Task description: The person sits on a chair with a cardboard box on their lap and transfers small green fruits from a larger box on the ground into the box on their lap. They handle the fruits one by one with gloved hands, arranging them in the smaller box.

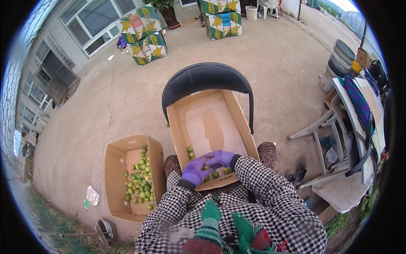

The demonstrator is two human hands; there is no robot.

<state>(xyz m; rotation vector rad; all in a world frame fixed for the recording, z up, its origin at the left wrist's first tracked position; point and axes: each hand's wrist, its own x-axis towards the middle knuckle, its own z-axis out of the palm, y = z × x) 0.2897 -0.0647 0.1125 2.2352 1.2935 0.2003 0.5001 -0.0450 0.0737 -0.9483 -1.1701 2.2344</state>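
Observation:
A shallow cardboard box (pixel 219 116) rests in front of me on a chair with a curved black backrest (pixel 206 76). Inside its near end are both my hands, in purple gloves. My left hand (pixel 194 171) bends over a few small round green fruits (pixel 190 153) by the left wall. Close beside it, my right hand (pixel 219 158) has its fingers curled toward the left one. A fruit (pixel 206 167) shows between the hands; which of them grips it is hidden. More fruits (pixel 215 175) lie below the right hand along the near wall.
On the floor to my left stands a deeper cardboard box (pixel 115 177) holding many green and yellowish fruits (pixel 141 182). At right are a cluttered stool (pixel 330 139) and stacked buckets (pixel 341 62). Banana cartons (pixel 147 50) are piled ahead. Shoes (pixel 104 230) lie behind the left box.

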